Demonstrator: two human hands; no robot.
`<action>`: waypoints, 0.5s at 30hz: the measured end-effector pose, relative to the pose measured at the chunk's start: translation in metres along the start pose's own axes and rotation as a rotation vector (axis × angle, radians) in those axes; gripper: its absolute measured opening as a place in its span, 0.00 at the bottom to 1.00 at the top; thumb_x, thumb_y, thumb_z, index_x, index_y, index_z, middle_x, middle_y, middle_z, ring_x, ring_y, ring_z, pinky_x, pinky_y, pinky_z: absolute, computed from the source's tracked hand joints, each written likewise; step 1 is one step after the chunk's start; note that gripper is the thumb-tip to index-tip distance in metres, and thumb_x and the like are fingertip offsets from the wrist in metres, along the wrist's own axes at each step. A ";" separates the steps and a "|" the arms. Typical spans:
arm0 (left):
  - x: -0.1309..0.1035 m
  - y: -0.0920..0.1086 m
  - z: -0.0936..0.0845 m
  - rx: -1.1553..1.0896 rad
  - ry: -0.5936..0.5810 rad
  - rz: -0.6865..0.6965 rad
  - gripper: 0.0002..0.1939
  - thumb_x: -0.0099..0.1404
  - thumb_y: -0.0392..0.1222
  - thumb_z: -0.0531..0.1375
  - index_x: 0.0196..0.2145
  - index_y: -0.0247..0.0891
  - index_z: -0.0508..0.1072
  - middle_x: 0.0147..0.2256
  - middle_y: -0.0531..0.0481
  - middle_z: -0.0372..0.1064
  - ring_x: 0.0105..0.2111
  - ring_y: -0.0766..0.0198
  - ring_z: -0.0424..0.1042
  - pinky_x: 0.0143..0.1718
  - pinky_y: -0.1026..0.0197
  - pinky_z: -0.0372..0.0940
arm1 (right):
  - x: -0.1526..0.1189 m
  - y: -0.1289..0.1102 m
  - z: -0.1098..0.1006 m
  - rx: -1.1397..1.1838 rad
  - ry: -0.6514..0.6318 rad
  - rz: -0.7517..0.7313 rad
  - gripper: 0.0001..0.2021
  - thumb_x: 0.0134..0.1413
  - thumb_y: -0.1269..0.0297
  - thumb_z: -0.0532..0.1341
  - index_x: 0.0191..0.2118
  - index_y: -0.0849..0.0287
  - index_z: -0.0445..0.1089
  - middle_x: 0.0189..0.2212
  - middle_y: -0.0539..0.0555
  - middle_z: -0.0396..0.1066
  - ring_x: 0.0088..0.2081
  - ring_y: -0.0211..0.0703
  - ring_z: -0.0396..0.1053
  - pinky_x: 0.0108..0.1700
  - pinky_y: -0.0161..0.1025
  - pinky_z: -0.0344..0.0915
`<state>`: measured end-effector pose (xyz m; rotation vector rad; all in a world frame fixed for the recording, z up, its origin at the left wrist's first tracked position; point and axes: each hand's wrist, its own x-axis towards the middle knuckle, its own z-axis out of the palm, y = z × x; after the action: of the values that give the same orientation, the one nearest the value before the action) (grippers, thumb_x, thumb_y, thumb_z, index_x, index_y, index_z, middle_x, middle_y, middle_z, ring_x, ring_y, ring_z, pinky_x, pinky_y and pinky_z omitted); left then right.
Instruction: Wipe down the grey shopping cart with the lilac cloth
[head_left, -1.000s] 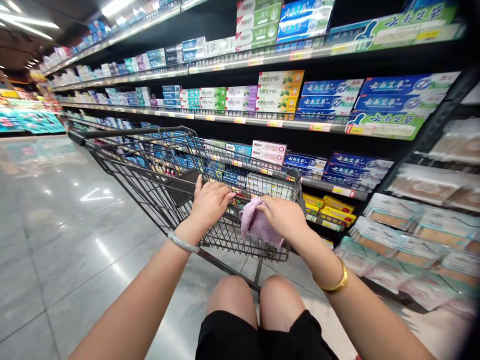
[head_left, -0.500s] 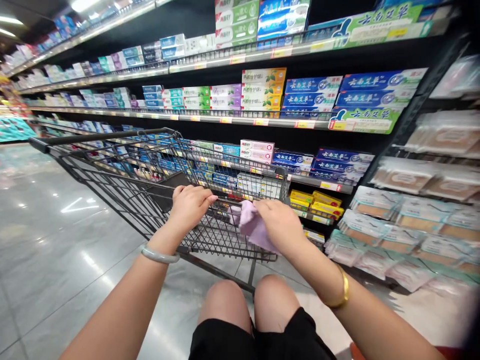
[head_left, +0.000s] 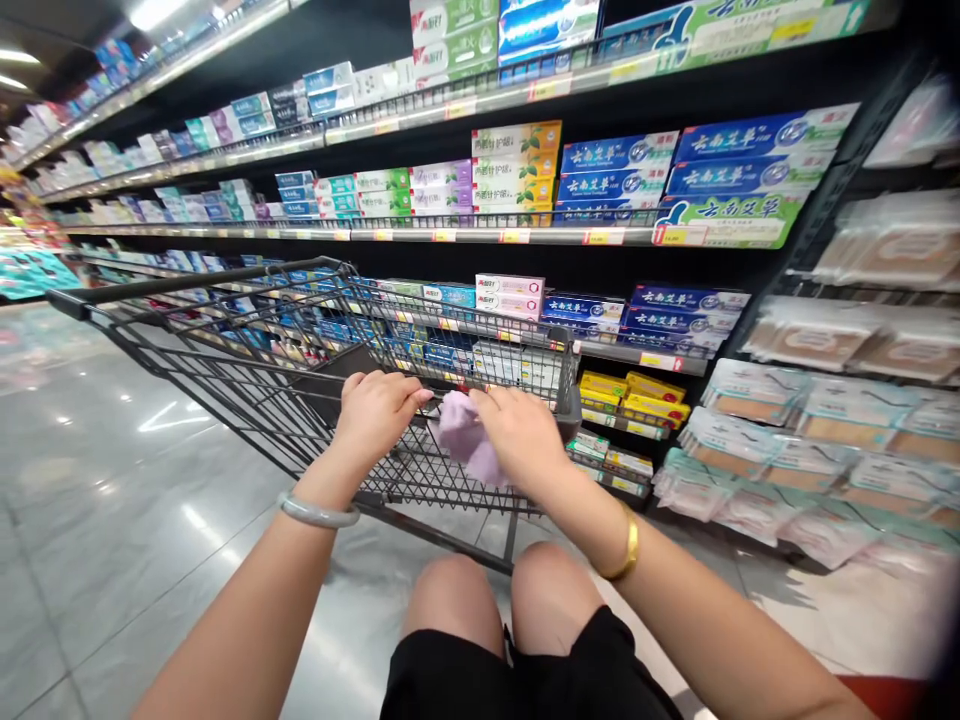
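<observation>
A dark wire shopping cart (head_left: pixel 247 375) stands in front of my knees, its long side rail running across the view. My left hand (head_left: pixel 380 405) is closed over the near top rail of the cart, fingers wrapped round it. To its right, my right hand (head_left: pixel 517 430) grips a crumpled light purple cloth (head_left: pixel 466 435) against the same rail. Part of the cloth hangs down over the cart's wire side. The fingertips of my right hand are partly hidden behind the rail and cloth.
Store shelves (head_left: pixel 450 236) with stacked toothpaste boxes (head_left: pixel 514 175) run along behind the cart. At the right, flat packets (head_left: pixel 832 400) hang in rows. A shiny tiled floor (head_left: pixel 135 520) lies at the left, and a red object (head_left: pixel 885 692) shows at the lower right.
My right hand has moved left along the rail with the purple cloth, closer to my left hand. My left hand stays on the rail. The view has shifted slightly.
</observation>
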<state>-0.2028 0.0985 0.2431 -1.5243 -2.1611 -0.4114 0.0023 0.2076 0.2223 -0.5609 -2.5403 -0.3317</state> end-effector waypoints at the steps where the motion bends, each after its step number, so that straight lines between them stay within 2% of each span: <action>1: 0.000 0.000 -0.001 -0.004 -0.006 0.000 0.20 0.75 0.54 0.50 0.33 0.45 0.77 0.36 0.51 0.77 0.41 0.54 0.70 0.46 0.49 0.51 | -0.010 0.010 0.000 -0.019 0.011 0.010 0.18 0.72 0.67 0.53 0.63 0.59 0.67 0.49 0.59 0.76 0.47 0.51 0.71 0.46 0.46 0.63; 4: -0.001 0.003 -0.003 -0.014 -0.011 -0.004 0.20 0.75 0.53 0.51 0.34 0.45 0.77 0.36 0.51 0.78 0.41 0.53 0.71 0.47 0.49 0.51 | -0.034 0.032 0.002 -0.054 0.070 0.029 0.17 0.72 0.64 0.54 0.62 0.57 0.68 0.50 0.58 0.76 0.47 0.50 0.70 0.46 0.46 0.60; 6: -0.002 0.008 -0.004 -0.018 -0.006 -0.004 0.19 0.75 0.53 0.51 0.34 0.46 0.78 0.36 0.51 0.78 0.42 0.53 0.71 0.47 0.48 0.52 | -0.037 0.036 0.004 -0.060 0.095 0.050 0.16 0.72 0.59 0.55 0.60 0.56 0.70 0.47 0.57 0.77 0.45 0.50 0.69 0.45 0.46 0.58; 11: -0.007 0.026 -0.005 -0.009 0.018 -0.006 0.19 0.74 0.54 0.52 0.33 0.46 0.78 0.36 0.52 0.78 0.42 0.52 0.72 0.47 0.48 0.53 | -0.013 0.016 0.003 -0.025 0.068 0.037 0.16 0.72 0.52 0.55 0.47 0.57 0.73 0.39 0.56 0.76 0.43 0.49 0.69 0.40 0.45 0.54; 15: -0.010 0.043 -0.004 0.002 0.046 -0.008 0.19 0.74 0.54 0.52 0.33 0.45 0.78 0.36 0.50 0.78 0.42 0.50 0.73 0.45 0.47 0.54 | 0.008 0.000 0.001 0.013 0.047 -0.005 0.14 0.72 0.54 0.56 0.45 0.58 0.72 0.40 0.55 0.76 0.43 0.49 0.70 0.40 0.44 0.54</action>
<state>-0.1589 0.1029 0.2408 -1.4906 -2.1324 -0.4424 -0.0042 0.2110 0.2258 -0.5355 -2.4978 -0.3266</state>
